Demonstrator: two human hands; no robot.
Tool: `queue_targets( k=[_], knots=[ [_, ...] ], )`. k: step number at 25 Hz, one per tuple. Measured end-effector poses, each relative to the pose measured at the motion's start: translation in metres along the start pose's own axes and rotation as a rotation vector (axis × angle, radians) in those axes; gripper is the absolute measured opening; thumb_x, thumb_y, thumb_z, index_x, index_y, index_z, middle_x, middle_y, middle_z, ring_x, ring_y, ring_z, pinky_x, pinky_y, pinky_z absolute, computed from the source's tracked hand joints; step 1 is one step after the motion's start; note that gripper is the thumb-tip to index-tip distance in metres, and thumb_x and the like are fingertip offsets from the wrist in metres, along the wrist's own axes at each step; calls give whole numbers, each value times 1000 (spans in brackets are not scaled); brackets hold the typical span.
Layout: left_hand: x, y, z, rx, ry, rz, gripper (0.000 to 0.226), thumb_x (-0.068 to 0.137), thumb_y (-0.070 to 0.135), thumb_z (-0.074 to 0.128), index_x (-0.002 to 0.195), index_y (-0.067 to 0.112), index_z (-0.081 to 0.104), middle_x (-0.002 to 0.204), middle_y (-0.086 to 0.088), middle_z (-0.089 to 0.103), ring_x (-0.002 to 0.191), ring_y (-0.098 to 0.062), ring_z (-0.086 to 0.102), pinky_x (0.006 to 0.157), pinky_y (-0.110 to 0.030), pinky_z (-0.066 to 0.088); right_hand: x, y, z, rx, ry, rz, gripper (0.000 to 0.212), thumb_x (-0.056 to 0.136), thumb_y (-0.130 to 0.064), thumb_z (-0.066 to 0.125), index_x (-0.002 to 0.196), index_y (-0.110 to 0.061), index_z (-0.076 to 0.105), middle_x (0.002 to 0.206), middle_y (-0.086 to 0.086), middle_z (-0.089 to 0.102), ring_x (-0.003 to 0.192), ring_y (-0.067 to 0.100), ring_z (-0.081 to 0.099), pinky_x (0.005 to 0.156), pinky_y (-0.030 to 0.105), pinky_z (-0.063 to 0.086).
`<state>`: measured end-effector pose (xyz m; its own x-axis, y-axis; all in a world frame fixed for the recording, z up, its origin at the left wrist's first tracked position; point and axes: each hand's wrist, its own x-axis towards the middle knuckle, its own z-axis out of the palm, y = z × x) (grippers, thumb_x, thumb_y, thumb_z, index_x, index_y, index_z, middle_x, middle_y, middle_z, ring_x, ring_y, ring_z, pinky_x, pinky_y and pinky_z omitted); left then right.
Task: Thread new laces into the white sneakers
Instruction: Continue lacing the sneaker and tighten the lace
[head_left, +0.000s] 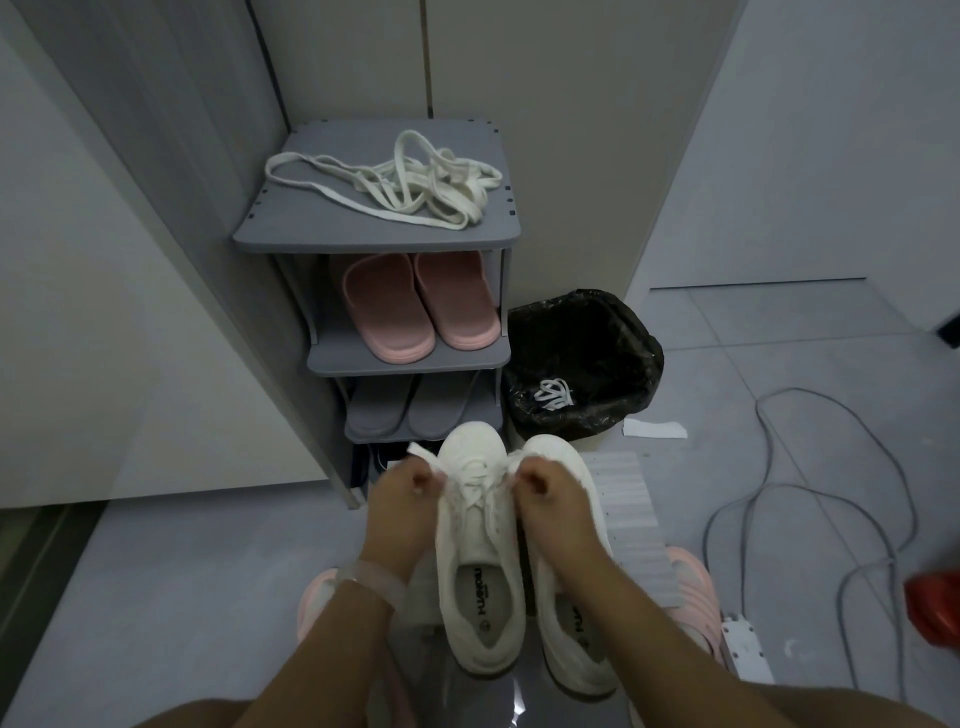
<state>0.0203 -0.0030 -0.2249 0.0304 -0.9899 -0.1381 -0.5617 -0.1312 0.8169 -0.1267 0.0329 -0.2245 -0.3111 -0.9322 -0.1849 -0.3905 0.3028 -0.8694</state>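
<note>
A tangle of white laces (400, 182) is spread across the top board of a grey shoe rack (374, 236). Pink slippers (415, 306) are kept one shelf below, grey slippers (410, 410) beneath them.

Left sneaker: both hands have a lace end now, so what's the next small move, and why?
Probably pull both ends outward evenly to snug the crossings. The left hand and right hand each pinch a lace end beside the left sneaker, whose lace already crosses the upper eyelets.

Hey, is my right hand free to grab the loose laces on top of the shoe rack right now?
Probably not yet. The right hand is pinching a lace end on the left sneaker. The loose laces lie uncovered on the rack's top shelf, with nothing blocking the way.
</note>
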Motion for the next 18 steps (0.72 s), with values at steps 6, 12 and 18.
queue_targets(
  k=[6,12,18],
  knots=[
    [-4,-11,-12,-233,-334,-9,12,86,6,62,88,17,66,81,8,62,70,3,57,63,-4,43,4,-5,-14,-29,-240,5,23,89,-13,58,67,-19,54,72,-2,55,71,12,53,80,30,51],
    [-1,-18,11,38,-257,100,38,78,36,53,80,1,66,83,-14,65,79,-20,58,70,-23,42,6,1,9,-359,-176,-108,37,87,-11,56,56,-20,37,64,-9,38,59,6,39,55,18,30],
    [-19,-18,14,296,-256,237,34,75,28,33,70,6,59,71,-1,56,72,-14,52,60,-23,31,-18,7,12,-506,-161,-142,32,93,-15,45,62,-17,37,80,0,48,73,12,44,52,21,27]
  ],
)
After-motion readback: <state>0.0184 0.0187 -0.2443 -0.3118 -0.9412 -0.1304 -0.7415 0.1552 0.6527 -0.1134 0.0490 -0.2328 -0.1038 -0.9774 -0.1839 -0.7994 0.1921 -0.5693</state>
